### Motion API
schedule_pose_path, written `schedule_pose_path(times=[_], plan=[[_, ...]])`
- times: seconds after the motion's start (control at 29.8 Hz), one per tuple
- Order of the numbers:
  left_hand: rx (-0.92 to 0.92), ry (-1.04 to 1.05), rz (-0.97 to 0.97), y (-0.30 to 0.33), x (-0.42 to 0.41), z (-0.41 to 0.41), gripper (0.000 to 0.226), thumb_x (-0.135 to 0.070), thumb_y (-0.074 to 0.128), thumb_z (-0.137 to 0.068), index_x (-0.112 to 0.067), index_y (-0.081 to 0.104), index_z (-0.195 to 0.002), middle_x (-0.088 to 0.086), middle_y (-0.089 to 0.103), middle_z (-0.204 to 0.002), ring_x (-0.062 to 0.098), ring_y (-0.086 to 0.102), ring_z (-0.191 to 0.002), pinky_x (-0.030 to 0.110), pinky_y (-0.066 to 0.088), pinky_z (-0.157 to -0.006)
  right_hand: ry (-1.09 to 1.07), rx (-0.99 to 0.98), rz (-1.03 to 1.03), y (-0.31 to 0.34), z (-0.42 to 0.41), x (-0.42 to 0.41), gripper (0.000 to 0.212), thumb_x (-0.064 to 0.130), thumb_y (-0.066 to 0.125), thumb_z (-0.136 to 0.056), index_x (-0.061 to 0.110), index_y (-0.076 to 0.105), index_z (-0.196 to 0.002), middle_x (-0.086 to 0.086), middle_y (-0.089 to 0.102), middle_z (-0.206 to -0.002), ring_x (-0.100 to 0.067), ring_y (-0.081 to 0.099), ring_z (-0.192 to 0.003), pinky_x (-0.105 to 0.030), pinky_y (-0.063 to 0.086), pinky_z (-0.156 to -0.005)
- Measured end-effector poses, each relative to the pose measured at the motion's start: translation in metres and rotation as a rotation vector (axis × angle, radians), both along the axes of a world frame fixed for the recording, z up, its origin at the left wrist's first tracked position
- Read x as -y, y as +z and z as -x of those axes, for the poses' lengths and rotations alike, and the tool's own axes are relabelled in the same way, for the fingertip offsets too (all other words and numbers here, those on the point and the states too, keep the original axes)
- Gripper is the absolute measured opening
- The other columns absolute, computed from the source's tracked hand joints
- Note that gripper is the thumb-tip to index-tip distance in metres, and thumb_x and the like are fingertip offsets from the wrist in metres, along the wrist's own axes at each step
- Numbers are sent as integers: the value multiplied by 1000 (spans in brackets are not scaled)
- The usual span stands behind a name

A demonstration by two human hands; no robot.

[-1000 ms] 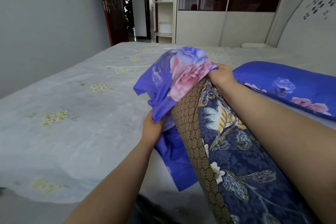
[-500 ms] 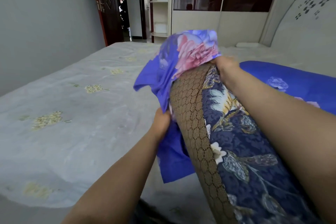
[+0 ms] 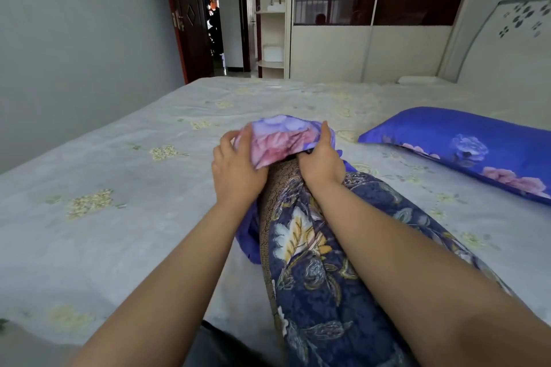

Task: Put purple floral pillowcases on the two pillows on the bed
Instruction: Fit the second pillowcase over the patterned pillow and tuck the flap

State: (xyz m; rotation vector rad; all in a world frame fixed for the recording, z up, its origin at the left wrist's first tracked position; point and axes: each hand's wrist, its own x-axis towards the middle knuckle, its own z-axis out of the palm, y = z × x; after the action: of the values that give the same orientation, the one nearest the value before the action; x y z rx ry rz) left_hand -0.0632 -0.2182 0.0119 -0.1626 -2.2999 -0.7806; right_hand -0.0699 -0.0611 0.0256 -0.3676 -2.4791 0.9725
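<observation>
Pillows number 2: 1 cased pillow point(image 3: 465, 149), 1 bare pillow point(image 3: 322, 271) whose pillowcase point(image 3: 280, 140) 2 hands grip, left hand point(image 3: 235, 170) and right hand point(image 3: 322, 161).

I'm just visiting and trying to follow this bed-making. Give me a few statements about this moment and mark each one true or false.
1. Both hands grip the purple floral pillowcase at the far end of the dark blue floral pillow. True: the left hand and the right hand hold it on either side.
2. The pillowcase already covers the whole pillow. False: only the far end is capped; most of the pillow is bare.
3. A second pillow, already in a purple floral case, lies on the bed to the right. True.
4. The bedroom door is closed. False: it stands open.
</observation>
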Motion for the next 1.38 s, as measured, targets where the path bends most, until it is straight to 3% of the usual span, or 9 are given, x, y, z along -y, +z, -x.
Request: schedule_pose_path(times=[0.13,0.27,0.4,0.57,0.67,0.81,0.94,1.11,1.38], plan=[[123,-81,-118,37,-4,14,23,-9,44,-85,-11,64,-98,17,64,-104,35,58,-98,34,42,-76,-44,43,-54,-5,-5,8,88,32,58,-89,23,-4,-150,-5,60,-77,-25,51,-62,-29,39,-54],[339,-266,-276,59,-31,-8,19,-8,40,-89,-7,59,-95,15,64,-98,28,58,-95,32,42,-75,-53,67,-65,-9,-8,6,90,26,55,-87,23,-8,-150,-4,57,-76,-24,51,-61,-29,38,-53],[423,-301,-25,47,-32,-29,23,-33,56,-87,-18,51,-104,3,59,-97,26,58,-97,31,41,-73,-36,67,-90,-10,-10,8,87,26,53,-88,23,-7,-150,-2,51,-77,-24,49,-65,-30,38,-57],[259,108,398,44,-7,-20,31,-10,49,-84,-10,57,-113,15,50,-111,37,56,-100,39,45,-73,-13,37,-132,-14,-17,19,90,26,54,-86,24,-9,-150,-1,52,-67,-24,48,-55,-25,34,-47],[379,-139,-75,60,-18,-27,15,-10,54,-73,-10,66,-81,17,66,-80,32,61,-73,35,49,-65,-21,22,-136,-16,-20,22,91,29,54,-87,24,-12,-150,0,54,-67,-23,48,-53,-24,31,-45],[618,-400,-638,58,-44,-52,37,-4,42,-88,-19,57,-58,-3,49,-37,12,39,-34,23,30,-37,-27,32,-89,-19,-24,14,86,32,51,-89,26,-9,-150,-7,65,-83,-24,52,-62,-28,38,-54],[475,-265,-249,34,-29,-36,24,-28,50,-90,-15,61,-73,10,67,-81,23,61,-78,29,47,-70,51,67,-64,-16,-23,12,105,49,61,-81,26,-17,-147,-11,68,-99,-28,65,-81,-32,44,-61],[489,-138,34,19,-11,-23,22,-32,43,-91,-18,54,-79,17,66,-100,34,60,-94,34,44,-77,408,182,-155,-11,-25,-15,129,62,70,-69,27,-29,-143,-11,65,-114,-28,65,-89,-40,54,-76],[293,29,470,36,-25,1,40,-20,50,-84,-26,52,-124,9,55,-118,31,54,-110,34,43,-75,559,74,-694,-20,-73,-23,78,76,27,-82,30,21,-144,-10,31,-150,-28,32,-136,-38,24,-110]])
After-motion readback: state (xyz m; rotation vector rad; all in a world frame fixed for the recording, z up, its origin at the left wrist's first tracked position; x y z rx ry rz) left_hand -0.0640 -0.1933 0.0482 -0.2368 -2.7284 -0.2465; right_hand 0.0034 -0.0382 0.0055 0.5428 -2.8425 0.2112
